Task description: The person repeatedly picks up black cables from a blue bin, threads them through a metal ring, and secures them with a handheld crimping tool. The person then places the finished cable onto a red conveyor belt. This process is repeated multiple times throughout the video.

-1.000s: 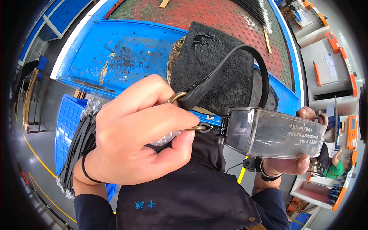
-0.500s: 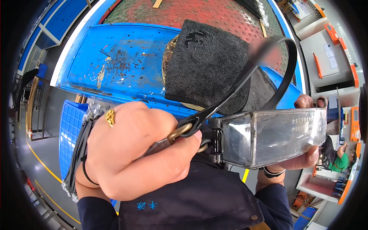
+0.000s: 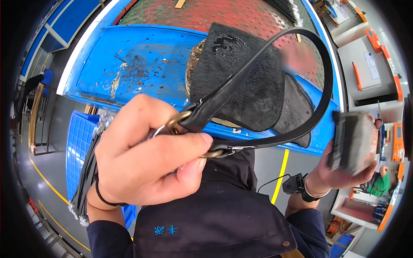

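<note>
My left hand (image 3: pixel 150 150) is closed round the ends of a black leather strap (image 3: pixel 325 94) with brass-coloured rings (image 3: pixel 179 121). From there the strap arches up and to the right in a big loop and comes back to the same fingers. Off to the right, my right hand (image 3: pixel 318 178) grips a see-through plastic box (image 3: pixel 355 144) with a dark side, tilted and blurred. A dark grey cloth (image 3: pixel 241 77) lies behind the loop, over a round, stained object (image 3: pixel 195 60). A second dark cloth (image 3: pixel 299 114) is partly seen through the loop.
Beneath the cloths is a paint-stained blue tray (image 3: pixel 94 64), with a red studded surface (image 3: pixel 180 17) beyond it. A blue crate (image 3: pixel 79 142) and hanging black straps (image 3: pixel 88 176) stand low on the left. A black clip with a cable (image 3: pixel 294 184) is at my right wrist.
The plastic box has swung right and turned, away from my left hand; its black roller end no longer shows clearly. The strap loop has widened and risen, still in my left hand.
</note>
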`<state>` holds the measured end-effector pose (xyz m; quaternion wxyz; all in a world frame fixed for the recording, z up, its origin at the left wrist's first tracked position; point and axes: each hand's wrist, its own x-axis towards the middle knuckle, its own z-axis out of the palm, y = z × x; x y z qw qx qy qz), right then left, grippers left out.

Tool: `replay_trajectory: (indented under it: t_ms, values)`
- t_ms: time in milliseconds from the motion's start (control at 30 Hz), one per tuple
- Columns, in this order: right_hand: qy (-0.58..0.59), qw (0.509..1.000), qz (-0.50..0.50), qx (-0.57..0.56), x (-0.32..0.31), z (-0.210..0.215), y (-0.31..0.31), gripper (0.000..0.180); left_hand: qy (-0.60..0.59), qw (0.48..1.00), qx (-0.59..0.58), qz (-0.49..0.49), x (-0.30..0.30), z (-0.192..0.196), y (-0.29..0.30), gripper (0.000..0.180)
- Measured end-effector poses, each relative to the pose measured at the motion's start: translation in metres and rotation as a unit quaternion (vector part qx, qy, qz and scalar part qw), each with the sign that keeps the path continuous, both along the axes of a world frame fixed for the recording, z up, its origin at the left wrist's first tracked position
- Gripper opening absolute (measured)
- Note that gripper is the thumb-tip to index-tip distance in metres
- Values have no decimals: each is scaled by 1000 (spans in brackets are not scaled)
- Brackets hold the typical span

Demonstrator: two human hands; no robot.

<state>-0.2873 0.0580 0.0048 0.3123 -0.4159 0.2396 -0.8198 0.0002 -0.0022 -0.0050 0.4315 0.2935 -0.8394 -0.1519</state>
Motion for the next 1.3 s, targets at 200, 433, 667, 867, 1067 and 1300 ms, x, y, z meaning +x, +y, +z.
replay_trajectory:
  t_ms: [200, 433, 667, 867, 1067, 1300]
  values:
    - [-38, 984, 149, -86, -26, 7, -8, 41, 128, 986, 49, 90, 10, -20, -14, 12]
    - [94, 976, -3, 198, 1, -35, -65, 39, 477, 779, 407, -12, 28, -36, -17, 12]
    - [416, 860, -132, 267, -5, -57, -79, 46, 414, 856, 310, 5, 22, -38, -8, 15]
    - [666, 670, -250, 212, -18, -55, -19, 25, 255, 951, 129, 115, 20, -43, 2, 16]
    - [746, 590, -170, 257, 6, -46, 9, 20, 111, 993, 24, 15, 0, -33, -2, 17]
    - [712, 680, -174, -32, 55, -20, 9, 35, 108, 993, -47, 0, -22, -27, 7, 25]
